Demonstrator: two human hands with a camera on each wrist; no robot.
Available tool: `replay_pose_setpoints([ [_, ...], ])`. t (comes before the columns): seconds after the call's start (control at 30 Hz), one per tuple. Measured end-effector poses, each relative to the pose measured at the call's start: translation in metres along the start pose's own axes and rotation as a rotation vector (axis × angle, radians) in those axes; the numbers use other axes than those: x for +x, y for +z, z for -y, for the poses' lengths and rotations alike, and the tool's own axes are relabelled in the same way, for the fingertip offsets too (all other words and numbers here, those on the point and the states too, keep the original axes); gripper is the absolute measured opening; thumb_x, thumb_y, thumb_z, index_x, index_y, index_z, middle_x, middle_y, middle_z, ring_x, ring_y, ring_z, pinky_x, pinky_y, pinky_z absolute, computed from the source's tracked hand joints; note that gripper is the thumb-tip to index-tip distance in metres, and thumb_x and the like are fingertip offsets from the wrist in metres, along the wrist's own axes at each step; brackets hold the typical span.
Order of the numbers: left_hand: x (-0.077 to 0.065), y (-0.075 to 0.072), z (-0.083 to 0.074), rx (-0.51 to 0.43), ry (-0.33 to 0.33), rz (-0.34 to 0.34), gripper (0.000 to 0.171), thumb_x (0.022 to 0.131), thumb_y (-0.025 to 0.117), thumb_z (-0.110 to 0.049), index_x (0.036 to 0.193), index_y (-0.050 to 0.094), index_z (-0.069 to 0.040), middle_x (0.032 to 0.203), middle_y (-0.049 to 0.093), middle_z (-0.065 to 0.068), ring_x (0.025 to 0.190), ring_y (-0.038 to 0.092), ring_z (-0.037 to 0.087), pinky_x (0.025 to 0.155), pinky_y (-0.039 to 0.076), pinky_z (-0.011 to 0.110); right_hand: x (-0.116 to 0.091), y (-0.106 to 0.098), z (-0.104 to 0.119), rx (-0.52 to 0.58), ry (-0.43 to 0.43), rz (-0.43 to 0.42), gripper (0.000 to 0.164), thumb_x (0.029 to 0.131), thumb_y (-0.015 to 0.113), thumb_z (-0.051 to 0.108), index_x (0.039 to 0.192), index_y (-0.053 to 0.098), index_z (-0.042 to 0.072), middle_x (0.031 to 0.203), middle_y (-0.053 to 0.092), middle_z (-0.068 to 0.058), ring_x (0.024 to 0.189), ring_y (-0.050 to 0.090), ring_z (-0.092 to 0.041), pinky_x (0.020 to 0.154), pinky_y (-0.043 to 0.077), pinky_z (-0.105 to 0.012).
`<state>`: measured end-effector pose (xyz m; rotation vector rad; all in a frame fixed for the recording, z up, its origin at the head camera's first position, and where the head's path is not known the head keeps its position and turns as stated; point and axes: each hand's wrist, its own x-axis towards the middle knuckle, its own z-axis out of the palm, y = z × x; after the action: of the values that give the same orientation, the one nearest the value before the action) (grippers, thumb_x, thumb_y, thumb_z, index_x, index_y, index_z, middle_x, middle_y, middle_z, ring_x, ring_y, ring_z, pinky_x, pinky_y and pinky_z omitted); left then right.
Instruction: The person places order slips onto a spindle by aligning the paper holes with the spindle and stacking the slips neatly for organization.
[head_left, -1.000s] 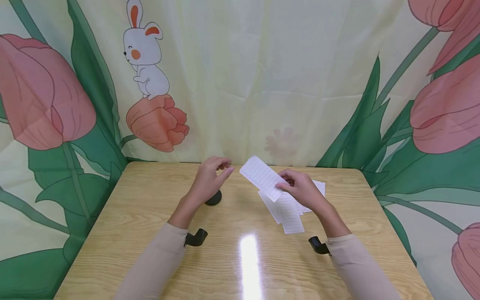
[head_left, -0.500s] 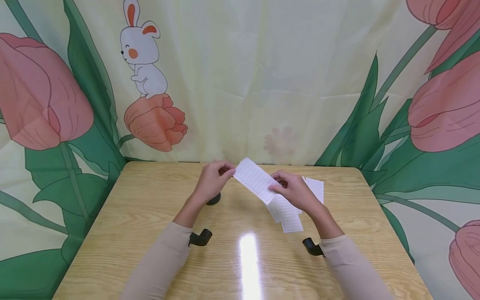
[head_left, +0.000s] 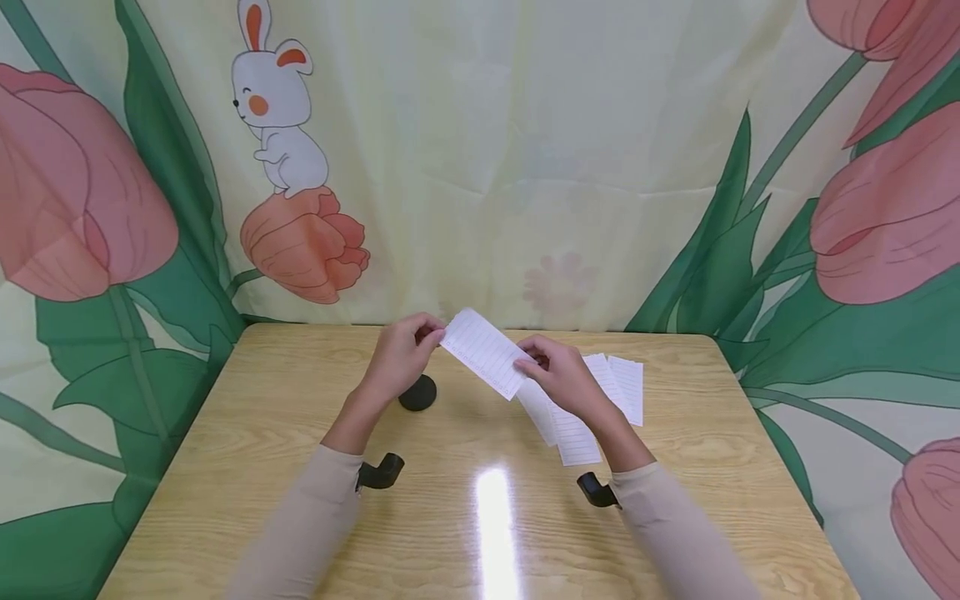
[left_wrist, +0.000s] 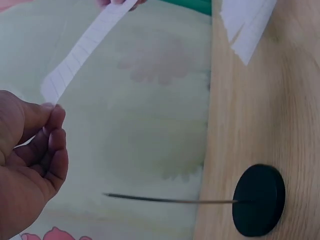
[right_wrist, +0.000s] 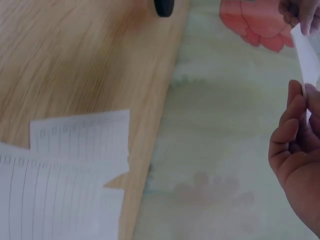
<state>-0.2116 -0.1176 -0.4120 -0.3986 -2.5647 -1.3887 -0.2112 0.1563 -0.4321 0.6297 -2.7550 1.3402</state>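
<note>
A lined white paper slip (head_left: 480,352) is held in the air above the far part of the table. My left hand (head_left: 401,354) pinches its left corner between thumb and fingers. At the other end, my right hand (head_left: 561,377) pinches the slip's right edge. Below and to the left of the slip stands a paper spike with a round black base (head_left: 418,393), partly behind my left wrist. Its thin upright rod (left_wrist: 170,201) shows in the left wrist view, bare of paper. Several more lined slips (head_left: 579,442) lie overlapping under my right hand and forearm, which hide part of them.
The wooden table (head_left: 420,533) ends at a curtain (head_left: 480,167) printed with tulips and a rabbit, close behind both hands. Black wrist mounts (head_left: 382,472) stick out from the sleeves. A bright light reflection (head_left: 495,525) lies on the tabletop's front middle.
My left hand has come to the slip and taken its left corner. Both hands have then shifted slightly left with the slip, away from the loose slips.
</note>
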Motion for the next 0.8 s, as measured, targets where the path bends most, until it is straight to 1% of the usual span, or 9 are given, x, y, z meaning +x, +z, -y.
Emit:
replay_pose_setpoints([
  [0.17, 0.001, -0.012, 0.006, 0.027, -0.032, -0.015, 0.014, 0.102, 0.065, -0.01, 0.108, 0.073, -0.001, 0.088, 0.067, 0.012, 0.076, 0.056, 0.023, 0.066, 0.047, 0.028, 0.012, 0.014, 0.007, 0.013, 0.001, -0.009, 0.016, 0.099, 0.069, 0.012, 0.113, 0.07, 0.004, 0.096, 0.075, -0.007, 0.08, 0.068, -0.019, 0.069, 0.052, -0.028],
  [0.27, 0.002, -0.02, 0.011, 0.039, -0.048, -0.016, 0.014, 0.103, 0.064, -0.01, 0.108, 0.073, -0.001, 0.089, 0.066, 0.014, 0.077, 0.055, 0.024, 0.066, 0.046, 0.029, 0.021, 0.022, 0.011, 0.008, -0.007, -0.008, 0.016, 0.1, 0.068, 0.012, 0.113, 0.07, 0.003, 0.095, 0.075, -0.008, 0.081, 0.068, -0.017, 0.07, 0.053, -0.028],
  [0.43, 0.0, -0.029, 0.02, 0.066, -0.065, -0.03, 0.014, 0.103, 0.063, -0.01, 0.106, 0.073, 0.0, 0.09, 0.067, 0.016, 0.079, 0.055, 0.025, 0.067, 0.047, 0.03, 0.032, 0.034, 0.017, 0.015, -0.013, 0.0, 0.017, 0.1, 0.067, 0.009, 0.115, 0.069, 0.001, 0.097, 0.075, -0.01, 0.084, 0.07, -0.019, 0.071, 0.052, -0.028],
  [0.57, -0.001, -0.031, 0.027, 0.063, -0.081, -0.047, 0.015, 0.103, 0.063, -0.01, 0.106, 0.073, 0.001, 0.09, 0.068, 0.015, 0.079, 0.057, 0.026, 0.069, 0.048, 0.031, 0.038, 0.04, 0.02, 0.008, 0.011, -0.002, 0.018, 0.1, 0.067, 0.009, 0.117, 0.069, 0.002, 0.098, 0.075, -0.011, 0.083, 0.068, -0.018, 0.07, 0.05, -0.027],
  [0.8, -0.002, -0.028, 0.043, 0.037, -0.178, -0.093, 0.015, 0.102, 0.064, -0.01, 0.105, 0.073, 0.001, 0.089, 0.067, 0.015, 0.08, 0.055, 0.024, 0.065, 0.046, 0.028, 0.05, 0.046, 0.023, -0.044, 0.053, -0.013, 0.021, 0.1, 0.068, 0.013, 0.118, 0.068, 0.003, 0.099, 0.074, -0.011, 0.083, 0.066, -0.018, 0.069, 0.049, -0.026],
])
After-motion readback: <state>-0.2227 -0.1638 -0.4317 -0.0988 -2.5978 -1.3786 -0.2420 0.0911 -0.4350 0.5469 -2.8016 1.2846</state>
